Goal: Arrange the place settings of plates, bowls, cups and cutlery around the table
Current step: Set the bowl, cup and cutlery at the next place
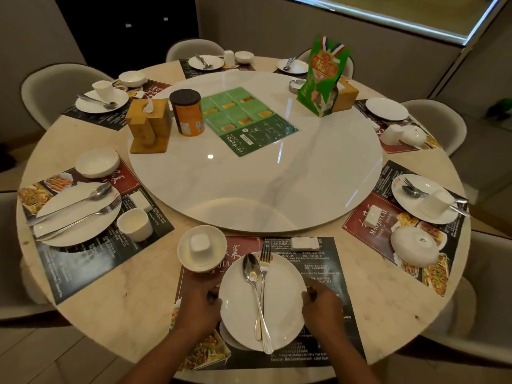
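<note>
Head view, looking down over a round table [116,295]:

1. The left hand [198,303] grips the left rim of the near plate [285,295], fingers curled at its edge
2. The right hand [322,306] holds the opposite rim, with the thumb on top and the fingers tucked at the edge
3. The near plate sits on a dark printed placemat [327,261] at the near edge of the table, and a second white rim shows from under its lower left side
4. A spoon [250,268] and a fork [264,261] lie side by side down the middle of the near plate, heads pointing away from the person
5. A white bowl [184,253] stands just beyond the left hand, at the placemat's far left corner, with an upturned cup [200,246] inside it
6. A small white rest [304,243] lies at the far edge of the placemat
7. The left setting has a plate [55,225] bearing cutlery, with an upright cup [135,224] beside it
8. In the right setting a bowl [415,246] lies upside down near a plate [440,214] that holds cutlery and a cup
9. The white turntable [263,176] carries a green menu [246,120], an orange canister [187,112], a wooden tissue box [148,126] and a green bag [322,79]
</note>
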The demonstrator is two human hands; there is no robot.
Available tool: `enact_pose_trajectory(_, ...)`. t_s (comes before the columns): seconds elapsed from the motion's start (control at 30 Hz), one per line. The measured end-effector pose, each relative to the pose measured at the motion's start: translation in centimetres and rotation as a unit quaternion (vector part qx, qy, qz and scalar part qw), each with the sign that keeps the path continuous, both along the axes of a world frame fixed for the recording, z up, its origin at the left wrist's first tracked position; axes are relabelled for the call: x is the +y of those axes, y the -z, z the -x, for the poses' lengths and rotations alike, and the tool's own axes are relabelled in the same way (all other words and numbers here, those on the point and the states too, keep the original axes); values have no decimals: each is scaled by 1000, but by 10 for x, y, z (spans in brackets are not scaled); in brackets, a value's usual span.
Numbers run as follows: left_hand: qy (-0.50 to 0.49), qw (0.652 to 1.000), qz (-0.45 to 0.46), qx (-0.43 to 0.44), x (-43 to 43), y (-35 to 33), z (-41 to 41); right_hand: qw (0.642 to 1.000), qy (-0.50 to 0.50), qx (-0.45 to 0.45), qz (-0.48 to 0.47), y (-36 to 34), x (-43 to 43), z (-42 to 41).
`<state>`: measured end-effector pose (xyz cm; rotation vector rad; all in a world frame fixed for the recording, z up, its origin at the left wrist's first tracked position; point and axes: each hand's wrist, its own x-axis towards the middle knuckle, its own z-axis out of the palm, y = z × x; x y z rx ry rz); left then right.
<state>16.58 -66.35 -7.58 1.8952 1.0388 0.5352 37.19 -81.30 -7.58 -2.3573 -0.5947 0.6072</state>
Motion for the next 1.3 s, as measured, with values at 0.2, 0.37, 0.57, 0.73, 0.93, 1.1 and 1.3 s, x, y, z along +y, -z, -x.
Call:
enact_pose_trajectory(0.2,-1,1000,7,-17,-3,0,3,1000,-12,2,-4,0,0,-2)
enact_pose_trajectory(0.37,-3,1000,24,-3,-3,1,4,1000,-24,7,-3,1,0,-4)
enact_pose_trajectory(0.57,-24,998,55,28,-6,1,5,1000,-19,-6,10,4,3,-6)
enact_pose_trajectory(0.73,-48,995,46,72,-9,4,5,998,-17,-58,33,2,5,-1)
enact_pose_trajectory(0.93,-68,992,-1,106,-31,-12,-20,999,-44,0,-11,-10,27,20)
enact_pose_trajectory(1.1,-71,972,174,142,-37,-17,-50,996,-42,78,-18,-2,44,34)
enact_pose_trajectory(1.3,-113,953,235,155,-35,0,-62,993,-11,112,-35,-2,54,37)
